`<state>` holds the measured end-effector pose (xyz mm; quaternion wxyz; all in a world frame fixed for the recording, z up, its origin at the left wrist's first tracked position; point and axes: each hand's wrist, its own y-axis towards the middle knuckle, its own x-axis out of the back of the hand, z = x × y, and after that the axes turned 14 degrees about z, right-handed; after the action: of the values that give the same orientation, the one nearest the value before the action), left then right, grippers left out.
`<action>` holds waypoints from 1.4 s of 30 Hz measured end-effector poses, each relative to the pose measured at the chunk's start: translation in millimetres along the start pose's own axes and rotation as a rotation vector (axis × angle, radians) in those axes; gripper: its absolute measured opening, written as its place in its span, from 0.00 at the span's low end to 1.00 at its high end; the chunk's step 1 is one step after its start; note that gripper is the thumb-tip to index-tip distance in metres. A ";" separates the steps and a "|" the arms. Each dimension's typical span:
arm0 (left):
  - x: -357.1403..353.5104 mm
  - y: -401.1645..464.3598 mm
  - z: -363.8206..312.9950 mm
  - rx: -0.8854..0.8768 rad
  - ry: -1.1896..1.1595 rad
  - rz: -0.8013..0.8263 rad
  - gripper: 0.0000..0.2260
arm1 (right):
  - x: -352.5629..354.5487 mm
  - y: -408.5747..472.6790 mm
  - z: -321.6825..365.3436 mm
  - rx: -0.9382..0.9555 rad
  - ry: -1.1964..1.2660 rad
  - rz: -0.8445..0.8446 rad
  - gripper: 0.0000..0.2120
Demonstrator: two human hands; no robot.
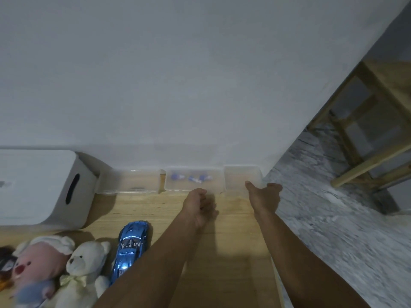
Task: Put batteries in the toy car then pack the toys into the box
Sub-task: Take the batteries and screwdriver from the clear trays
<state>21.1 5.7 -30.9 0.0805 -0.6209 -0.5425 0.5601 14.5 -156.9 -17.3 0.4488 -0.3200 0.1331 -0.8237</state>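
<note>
Plush toys point(55, 270) beside toy car point(131, 245), left.

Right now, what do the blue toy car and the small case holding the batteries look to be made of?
The toy car looks like painted metal or chromed plastic: glossy blue, with bright highlights. I cannot tell which. The battery case looks like clear, slightly frosted plastic: the blue batteries and the wooden table show through it.

White wall point(178, 74), marbled grey floor point(333, 230), wooden stool point(364, 138) at right.
</note>
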 end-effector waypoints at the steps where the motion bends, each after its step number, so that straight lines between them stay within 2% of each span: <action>1: 6.1 -2.1 -3.3 -0.020 -0.010 -0.028 0.07 | -2.4 -3.4 0.0 0.001 0.007 -0.013 0.31; 5: 32.1 -5.8 -20.9 -0.133 0.021 -0.218 0.07 | -21.0 -18.7 -2.7 0.086 0.033 -0.018 0.20; 8: 46.6 -1.5 -31.3 -0.187 -0.006 -0.295 0.12 | -46.3 -32.9 -7.5 0.196 -0.132 0.148 0.11; 11: 52.2 0.7 -39.6 -0.243 -0.026 -0.364 0.14 | -72.7 -38.7 -12.7 0.002 -0.036 0.401 0.14; 13: 54.5 1.6 -43.8 -0.260 -0.046 -0.366 0.14 | -85.6 -38.3 -10.7 -0.160 0.117 0.446 0.14; 16: 55.3 -0.2 -49.1 -0.241 -0.064 -0.320 0.14 | -97.9 -36.2 -3.6 -0.305 0.402 0.438 0.13; 18: 55.6 -1.4 -52.2 -0.223 -0.066 -0.296 0.14 | -101.2 -33.7 -1.4 -0.336 0.490 0.414 0.14; 25: 50.0 0.3 -55.4 -0.208 -0.103 -0.245 0.16 | -102.7 -33.2 -4.6 -0.320 0.471 0.437 0.16; 34: 41.1 -2.0 -49.2 -0.201 -0.206 -0.200 0.17 | -103.8 -39.3 0.5 -0.334 0.478 0.365 0.18; 42: 42.2 -5.1 -47.4 -0.238 -0.371 -0.107 0.20 | -99.6 -45.5 15.5 -0.344 0.562 0.378 0.15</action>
<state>46.1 64.0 -35.9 -0.0649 -0.4825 -0.6426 0.5917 33.9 -48.2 -23.1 0.4785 -0.1219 0.4440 -0.7477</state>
